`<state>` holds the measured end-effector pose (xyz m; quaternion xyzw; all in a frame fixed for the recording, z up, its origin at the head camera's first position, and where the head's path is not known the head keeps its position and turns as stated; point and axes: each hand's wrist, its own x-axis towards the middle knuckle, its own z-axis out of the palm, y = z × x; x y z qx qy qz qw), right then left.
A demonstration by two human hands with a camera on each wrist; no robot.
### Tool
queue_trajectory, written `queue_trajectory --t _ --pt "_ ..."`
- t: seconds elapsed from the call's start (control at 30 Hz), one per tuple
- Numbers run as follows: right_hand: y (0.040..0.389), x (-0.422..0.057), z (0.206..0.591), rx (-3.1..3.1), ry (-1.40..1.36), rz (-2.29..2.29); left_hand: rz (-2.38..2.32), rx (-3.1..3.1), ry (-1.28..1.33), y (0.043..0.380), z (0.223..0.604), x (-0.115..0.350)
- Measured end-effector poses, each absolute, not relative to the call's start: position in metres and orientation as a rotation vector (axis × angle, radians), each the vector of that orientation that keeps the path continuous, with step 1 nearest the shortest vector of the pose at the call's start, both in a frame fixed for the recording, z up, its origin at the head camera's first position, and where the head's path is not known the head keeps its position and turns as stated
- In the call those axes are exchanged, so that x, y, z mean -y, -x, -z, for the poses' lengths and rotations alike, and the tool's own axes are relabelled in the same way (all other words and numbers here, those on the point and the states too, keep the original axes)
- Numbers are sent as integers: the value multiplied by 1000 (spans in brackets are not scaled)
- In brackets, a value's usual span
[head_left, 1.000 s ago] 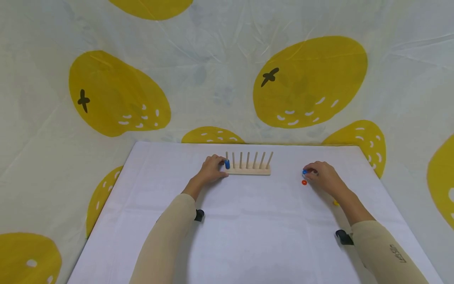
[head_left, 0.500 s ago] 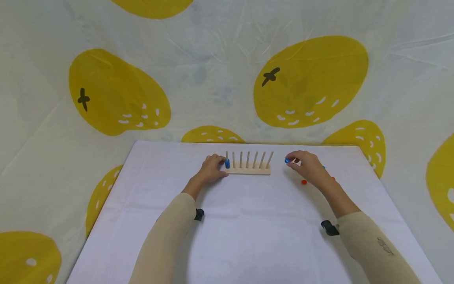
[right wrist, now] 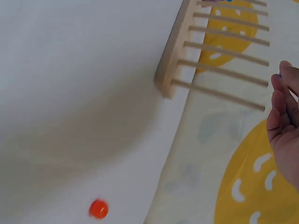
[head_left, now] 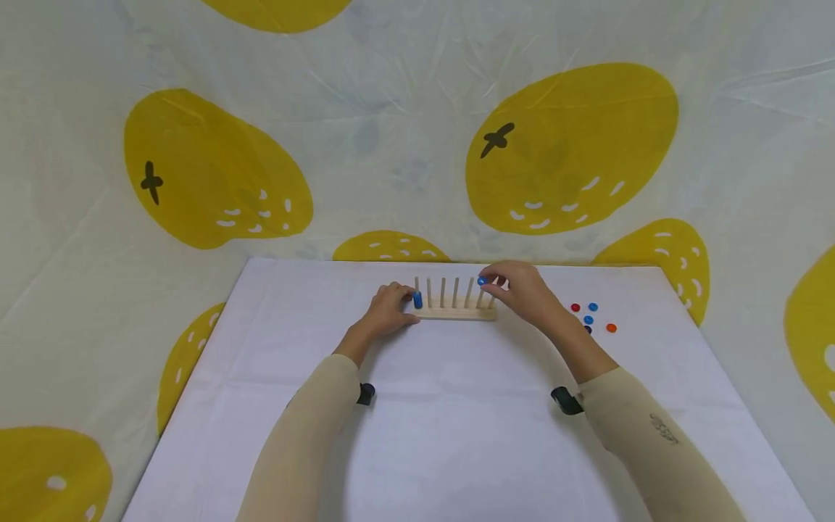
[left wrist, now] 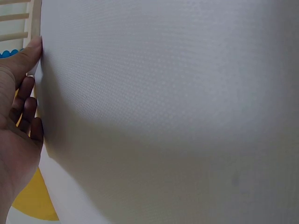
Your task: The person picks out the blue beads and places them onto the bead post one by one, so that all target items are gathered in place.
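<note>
A wooden peg rack [head_left: 457,314] with a row of upright pegs stands near the far edge of the table. Blue beads [head_left: 418,300] are stacked low on its leftmost peg. My left hand [head_left: 386,310] holds the rack's left end; in the left wrist view the thumb of that hand [left wrist: 14,116] lies on the base's edge. Between thumb and fingertip, my right hand [head_left: 522,288] pinches a blue bead [head_left: 482,280] at the height of the peg tops, over the rack's right part. The right wrist view shows the bead mostly hidden by the fingers, beside the peg tips.
Right of the rack lie loose beads on the white table [head_left: 457,435]: a red one [head_left: 575,307], two blue ones [head_left: 593,307], a dark one [head_left: 588,330] partly behind the forearm, and an orange one [head_left: 611,328]. A patterned curtain [head_left: 404,145] rises behind the table.
My right hand has picked up the blue bead from the table's right side and carried it left and up to the rack, uncovering the loose beads. The left hand stays on the rack.
</note>
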<state>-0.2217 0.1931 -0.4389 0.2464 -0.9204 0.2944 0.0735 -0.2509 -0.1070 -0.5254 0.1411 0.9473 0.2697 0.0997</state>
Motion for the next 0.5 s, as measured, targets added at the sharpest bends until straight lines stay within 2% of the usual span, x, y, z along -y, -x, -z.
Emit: queue_trajectory --t 0.5 --pt "240 -124 429 2804 -842 -823 -784 -2788 -385 251 524 107"
